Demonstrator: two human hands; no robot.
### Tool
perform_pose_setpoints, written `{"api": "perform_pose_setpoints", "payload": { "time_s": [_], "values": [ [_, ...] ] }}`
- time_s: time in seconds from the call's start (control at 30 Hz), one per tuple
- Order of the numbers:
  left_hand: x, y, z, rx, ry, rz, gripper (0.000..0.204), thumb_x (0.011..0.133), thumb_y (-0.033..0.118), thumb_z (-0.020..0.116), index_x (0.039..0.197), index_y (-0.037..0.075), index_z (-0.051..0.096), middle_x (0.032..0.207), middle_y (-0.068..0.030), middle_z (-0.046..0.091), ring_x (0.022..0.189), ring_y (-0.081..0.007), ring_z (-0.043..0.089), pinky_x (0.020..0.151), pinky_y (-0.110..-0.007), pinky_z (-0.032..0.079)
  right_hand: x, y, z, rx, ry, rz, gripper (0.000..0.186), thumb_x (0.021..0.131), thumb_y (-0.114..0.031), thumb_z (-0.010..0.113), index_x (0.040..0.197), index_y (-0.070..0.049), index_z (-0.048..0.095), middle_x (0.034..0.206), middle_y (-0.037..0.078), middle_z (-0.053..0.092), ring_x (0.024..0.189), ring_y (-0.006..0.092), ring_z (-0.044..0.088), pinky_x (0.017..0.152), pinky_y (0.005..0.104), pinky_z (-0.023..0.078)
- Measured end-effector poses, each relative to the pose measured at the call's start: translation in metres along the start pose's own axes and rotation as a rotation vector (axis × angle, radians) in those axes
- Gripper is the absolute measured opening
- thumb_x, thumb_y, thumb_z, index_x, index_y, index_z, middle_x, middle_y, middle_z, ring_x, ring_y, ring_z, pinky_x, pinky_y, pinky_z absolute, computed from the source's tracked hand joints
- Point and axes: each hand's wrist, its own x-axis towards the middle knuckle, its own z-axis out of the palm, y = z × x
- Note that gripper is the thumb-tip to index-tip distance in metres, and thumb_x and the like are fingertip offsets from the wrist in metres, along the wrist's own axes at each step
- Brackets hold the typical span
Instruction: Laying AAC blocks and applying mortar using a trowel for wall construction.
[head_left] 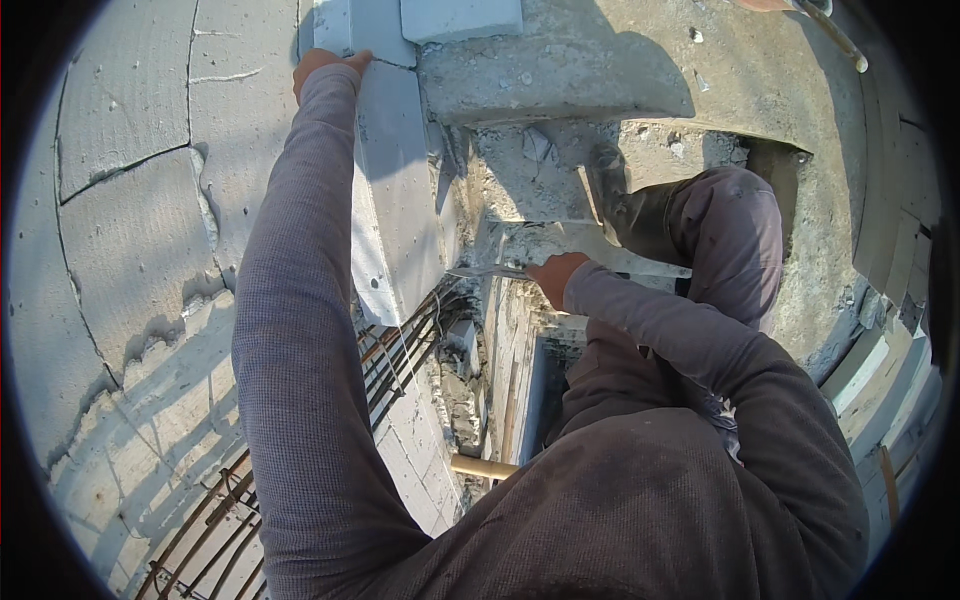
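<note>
A row of pale grey lightweight blocks (pixel 398 200) runs away from me, its near end above a drop. My left hand (pixel 328 70) reaches far forward, gripping the top of a white block (pixel 334 24) at the row's far part, with the thumb spread to the right. My right hand (pixel 556 279) is closed around a thin, flat metal-bladed tool (pixel 490 271). Its blade points left, and the tip is at the row's near right side; whether it touches cannot be made out. Most of the handle is hidden in my fist.
On the left stands a pale block wall (pixel 130 220) with rough mortar joints. Rusty reinforcing bars (pixel 225 525) lie below it. Another white block (pixel 460 18) rests on the concrete ledge (pixel 560 75) ahead. My booted leg (pixel 640 225) is braced on the right, above a deep gap with a bamboo pole (pixel 482 466).
</note>
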Motion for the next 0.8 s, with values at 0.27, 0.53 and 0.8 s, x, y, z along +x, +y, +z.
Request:
{"api": "perform_pose_setpoints", "payload": {
  "time_s": [0.27, 0.53, 0.8],
  "values": [
    [0.009, -0.004, 0.003, 0.037, 0.036, 0.046, 0.063, 0.07, 0.05, 0.075, 0.11, 0.002, 0.063, 0.103, -0.0155, 0.066, 0.092, -0.0295, 0.067, 0.085, -0.04, 0.053, 0.027, -0.028, 0.02, 0.009, -0.001, -0.136, 0.046, 0.086, -0.013, 0.05, 0.131, -0.009, 0.045, 0.096, 0.02, 0.065, 0.088, 0.0358, 0.065, 0.071, 0.0491, 0.053],
    [-0.004, -0.001, -0.005, 0.011, 0.033, 0.047, 0.06, 0.073, 0.048, 0.074, 0.109, 0.002, 0.063, 0.102, -0.0153, 0.067, 0.091, -0.0282, 0.067, 0.084, -0.039, 0.053, 0.024, -0.03, 0.008, -0.017, 0.022, -0.142, 0.043, 0.088, -0.015, 0.048, 0.13, -0.01, 0.045, 0.097, 0.019, 0.065, 0.088, 0.0351, 0.065, 0.073, 0.0474, 0.053],
    [-0.01, 0.005, -0.008, -0.001, -0.017, -0.005, 0.056, 0.073, 0.046, 0.074, 0.108, 0.003, 0.063, 0.102, -0.0147, 0.067, 0.092, -0.0274, 0.067, 0.084, -0.039, 0.053, 0.026, -0.023, 0.018, -0.034, -0.014, -0.131, 0.045, 0.086, -0.011, 0.052, 0.13, -0.011, 0.047, 0.096, 0.017, 0.064, 0.088, 0.0332, 0.065, 0.071, 0.047, 0.052]
  ]
}}
